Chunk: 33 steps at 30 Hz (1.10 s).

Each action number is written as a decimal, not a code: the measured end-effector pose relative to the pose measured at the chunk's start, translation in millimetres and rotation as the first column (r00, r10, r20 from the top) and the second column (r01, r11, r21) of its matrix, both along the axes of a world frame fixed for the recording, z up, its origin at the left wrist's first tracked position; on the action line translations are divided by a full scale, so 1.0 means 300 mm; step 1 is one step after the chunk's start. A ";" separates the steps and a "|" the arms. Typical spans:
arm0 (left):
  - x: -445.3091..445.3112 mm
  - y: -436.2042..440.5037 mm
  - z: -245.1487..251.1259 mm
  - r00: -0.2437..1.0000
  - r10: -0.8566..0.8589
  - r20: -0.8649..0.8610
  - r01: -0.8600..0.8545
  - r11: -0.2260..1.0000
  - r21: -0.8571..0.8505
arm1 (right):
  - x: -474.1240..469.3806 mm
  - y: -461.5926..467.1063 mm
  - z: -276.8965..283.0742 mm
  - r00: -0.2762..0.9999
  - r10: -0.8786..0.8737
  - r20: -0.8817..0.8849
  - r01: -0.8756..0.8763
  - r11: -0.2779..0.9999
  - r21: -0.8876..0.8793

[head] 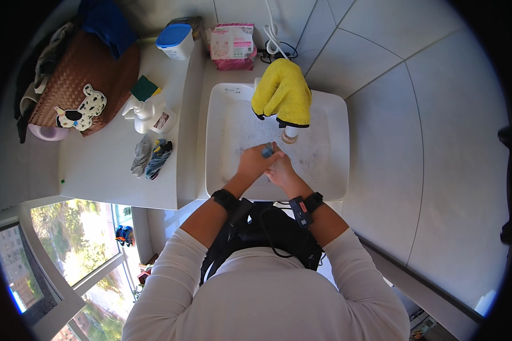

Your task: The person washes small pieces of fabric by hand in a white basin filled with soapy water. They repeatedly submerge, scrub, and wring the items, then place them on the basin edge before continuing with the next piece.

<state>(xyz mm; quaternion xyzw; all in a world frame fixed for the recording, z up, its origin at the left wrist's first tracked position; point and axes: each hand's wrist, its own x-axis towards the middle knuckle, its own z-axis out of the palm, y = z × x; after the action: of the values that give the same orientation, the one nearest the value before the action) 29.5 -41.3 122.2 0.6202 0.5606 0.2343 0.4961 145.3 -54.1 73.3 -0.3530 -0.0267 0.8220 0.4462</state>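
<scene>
Over the white washbasin [329, 170] my left hand [254, 162] and my right hand [281, 169] are pressed together, fingers curled. A small blue-grey piece of cloth [267, 151] pokes out at the top of my left fist. Most of that cloth is hidden inside the hands, and both appear to grip it. Just above and right of my hands is the end of a tap [289, 134]. A yellow cloth [281, 91] with dark edging covers the rest of the tap. Grey specks and marks show on the basin floor.
Left of the basin, a raised counter [106, 170] holds a twisted grey sock [141, 157], a patterned blue sock [158, 159], a white spray bottle [151, 115], a green-and-yellow scouring sponge [145, 88] and a woven basket [81, 72]. Behind stand a blue-lidded tub [175, 40] and a pink-and-white packet [232, 44].
</scene>
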 end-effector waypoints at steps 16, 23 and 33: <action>-0.001 0.001 0.010 0.952 0.176 -0.250 -0.119 0.966 0.228 | -0.061 -0.039 0.114 0.906 0.073 0.417 0.010 0.981 -0.194; -0.011 -0.018 -0.013 0.955 0.161 -0.248 -0.120 0.978 0.171 | -0.054 -0.070 0.165 0.953 0.046 0.298 -0.035 0.999 -0.042; -0.108 -0.021 -0.228 0.960 0.201 0.195 -0.075 0.855 -0.512 | 0.091 -0.060 0.074 0.901 0.118 0.419 -0.156 0.986 0.057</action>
<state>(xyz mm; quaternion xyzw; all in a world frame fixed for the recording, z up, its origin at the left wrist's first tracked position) -2.9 -47.6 53.8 0.3952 0.5807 0.1899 0.6859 172.6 -72.2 95.5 -0.4960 -0.1818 0.7559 0.3868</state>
